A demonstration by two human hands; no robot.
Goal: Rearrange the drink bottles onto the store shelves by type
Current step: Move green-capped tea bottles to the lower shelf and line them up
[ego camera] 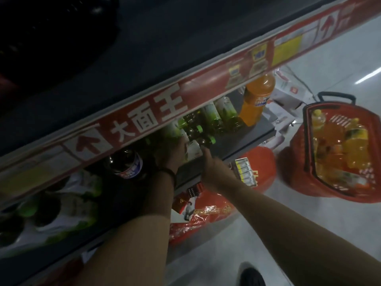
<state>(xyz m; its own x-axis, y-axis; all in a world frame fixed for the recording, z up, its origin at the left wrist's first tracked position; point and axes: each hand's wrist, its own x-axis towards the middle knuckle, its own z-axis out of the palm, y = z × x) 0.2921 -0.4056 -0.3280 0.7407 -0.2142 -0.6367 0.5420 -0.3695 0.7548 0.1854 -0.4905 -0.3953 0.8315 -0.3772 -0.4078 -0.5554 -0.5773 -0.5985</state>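
- Left hand (172, 153) is wrapping the near side of a white-labelled green tea bottle (193, 150); the grip is looking closed on it, though blurred.
- Right hand (211, 164) is touching the bottle's other side with its fingertips; can't tell whether it is clasping or only steadying.
- Bottle is sitting between both hands at the front of the grey shelf (237, 139), just beside the green-capped bottles (198, 129).
- Its long axis is seeming upright like its neighbours; the cap is hidden.
- Orange bottle (256, 100) is standing further right, well apart.
- Red basket (296, 168) is waiting on the floor, right-hand side.
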